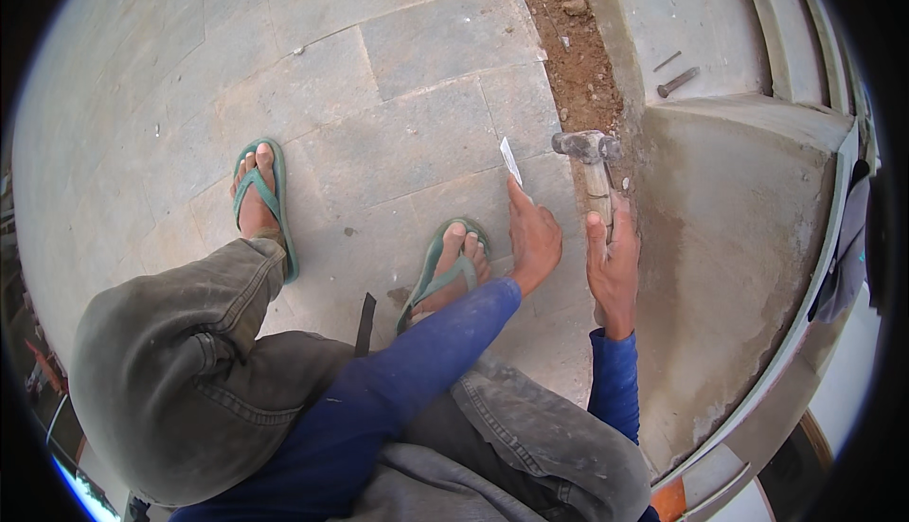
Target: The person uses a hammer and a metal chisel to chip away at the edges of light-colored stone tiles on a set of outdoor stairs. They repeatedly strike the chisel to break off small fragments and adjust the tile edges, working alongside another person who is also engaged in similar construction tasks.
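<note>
My left hand (535, 243) pinches a thin, pointed, pale sliver (509, 159) between thumb and fingers. What the sliver is made of I cannot tell. It points up and away, above the grey paving. To its right, my right hand (614, 266) is closed on the wooden handle of a hammer (587, 147). The hammer's worn metal head lies across the paving edge, beside the narrow strip of bare soil (579, 58). Part of the handle is hidden behind my fingers. The two hands are close together but not touching.
Large grey paving slabs (294, 96) cover the ground to the left. On the concrete ledge at the upper right lie a thick metal chisel or bolt (678, 82) and a thin metal rod (667, 61). A curved concrete wall (739, 210) bounds the right side. My feet wear green sandals (275, 202).
</note>
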`<control>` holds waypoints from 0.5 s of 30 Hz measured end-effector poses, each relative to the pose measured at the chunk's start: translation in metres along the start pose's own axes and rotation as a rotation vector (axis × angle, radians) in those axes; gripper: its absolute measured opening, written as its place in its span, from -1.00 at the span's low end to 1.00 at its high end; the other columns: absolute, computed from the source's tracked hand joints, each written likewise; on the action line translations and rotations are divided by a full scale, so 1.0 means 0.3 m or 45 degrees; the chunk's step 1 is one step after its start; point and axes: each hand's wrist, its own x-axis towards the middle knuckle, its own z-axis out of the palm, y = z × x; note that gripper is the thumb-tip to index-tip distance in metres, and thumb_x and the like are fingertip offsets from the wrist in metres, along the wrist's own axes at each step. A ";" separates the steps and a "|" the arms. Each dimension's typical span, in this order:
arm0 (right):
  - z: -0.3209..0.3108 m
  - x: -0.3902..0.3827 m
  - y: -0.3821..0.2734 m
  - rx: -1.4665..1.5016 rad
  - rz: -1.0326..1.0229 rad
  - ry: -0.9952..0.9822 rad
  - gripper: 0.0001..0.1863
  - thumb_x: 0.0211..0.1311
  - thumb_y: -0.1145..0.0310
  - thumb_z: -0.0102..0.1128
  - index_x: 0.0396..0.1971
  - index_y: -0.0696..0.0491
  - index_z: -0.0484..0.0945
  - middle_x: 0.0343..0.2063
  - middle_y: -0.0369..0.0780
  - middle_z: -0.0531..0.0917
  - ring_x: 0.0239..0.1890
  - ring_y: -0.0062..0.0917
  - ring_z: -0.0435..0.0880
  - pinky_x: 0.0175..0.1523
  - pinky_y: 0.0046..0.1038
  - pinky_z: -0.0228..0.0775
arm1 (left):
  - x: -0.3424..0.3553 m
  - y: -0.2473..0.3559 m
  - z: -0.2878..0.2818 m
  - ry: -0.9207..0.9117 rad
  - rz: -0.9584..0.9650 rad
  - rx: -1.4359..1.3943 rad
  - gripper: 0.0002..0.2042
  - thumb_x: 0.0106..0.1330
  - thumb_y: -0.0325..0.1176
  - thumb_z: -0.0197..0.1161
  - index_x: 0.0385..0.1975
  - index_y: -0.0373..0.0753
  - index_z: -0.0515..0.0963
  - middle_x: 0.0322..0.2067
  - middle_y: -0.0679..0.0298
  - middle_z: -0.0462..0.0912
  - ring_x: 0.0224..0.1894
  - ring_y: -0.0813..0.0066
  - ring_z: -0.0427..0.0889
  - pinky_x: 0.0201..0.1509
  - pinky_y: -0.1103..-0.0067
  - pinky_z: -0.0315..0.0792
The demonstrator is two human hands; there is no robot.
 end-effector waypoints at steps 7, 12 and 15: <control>0.090 0.035 0.002 -0.004 0.078 -0.302 -0.48 0.47 0.21 0.10 0.28 0.18 0.37 -0.25 0.18 0.68 -0.16 0.08 0.70 -0.10 -0.15 0.51 | -0.013 0.005 -0.018 -0.097 0.036 -0.280 -0.27 0.35 -0.45 0.02 0.42 -0.57 -0.20 0.18 -0.48 0.29 0.18 -0.42 0.37 0.26 0.08 0.28; 0.088 0.043 -0.020 0.109 -0.002 -0.200 -0.50 0.46 0.23 0.10 0.26 0.19 0.39 -0.30 0.16 0.68 -0.20 0.06 0.71 -0.15 -0.15 0.51 | -0.017 -0.053 0.003 -0.058 0.002 -0.208 -0.26 0.33 -0.45 0.03 0.42 -0.56 -0.19 0.20 -0.47 0.29 0.18 -0.39 0.39 0.25 0.09 0.30; 0.094 0.026 0.007 -0.031 -0.089 -0.174 -0.50 0.45 0.25 0.11 0.26 0.21 0.39 -0.30 0.16 0.69 -0.20 0.04 0.72 -0.15 -0.15 0.52 | -0.017 -0.046 0.009 -0.049 0.041 -0.234 -0.28 0.33 -0.47 0.01 0.42 -0.56 -0.17 0.21 -0.47 0.28 0.18 -0.40 0.39 0.25 0.09 0.30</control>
